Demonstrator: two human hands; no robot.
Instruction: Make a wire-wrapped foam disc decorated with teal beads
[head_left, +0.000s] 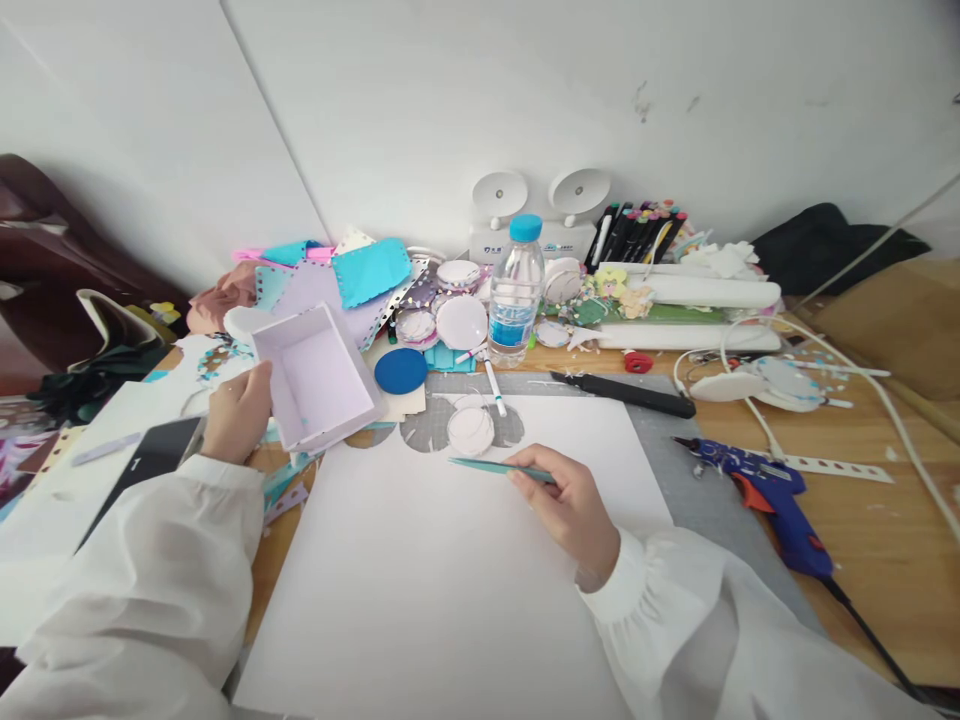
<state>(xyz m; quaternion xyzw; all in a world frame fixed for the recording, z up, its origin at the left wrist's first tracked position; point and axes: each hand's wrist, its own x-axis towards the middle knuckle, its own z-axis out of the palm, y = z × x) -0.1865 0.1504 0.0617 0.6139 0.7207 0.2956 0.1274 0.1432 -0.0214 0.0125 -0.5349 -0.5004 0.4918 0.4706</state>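
My left hand (238, 412) grips the left side of a small open lavender box (319, 380), tilted so its hollow inside shows. In my right hand (566, 500) are thin teal tweezers (491, 466), pinched near their rear end, with the tips pointing left over a large white sheet (450, 580). Just above the tips lies a round white disc (471, 430), beside curved cut-outs in the sheet's far edge. A blue disc (400, 371) rests to the right of the box.
Beyond the sheet stands a water bottle (516, 300), with a black cutter (630, 393) to its right. A blue glue gun (772, 495) lies on the right. Markers (637, 235), felt pieces and round ornaments crowd the back. A dark phone (154, 455) is by my left sleeve.
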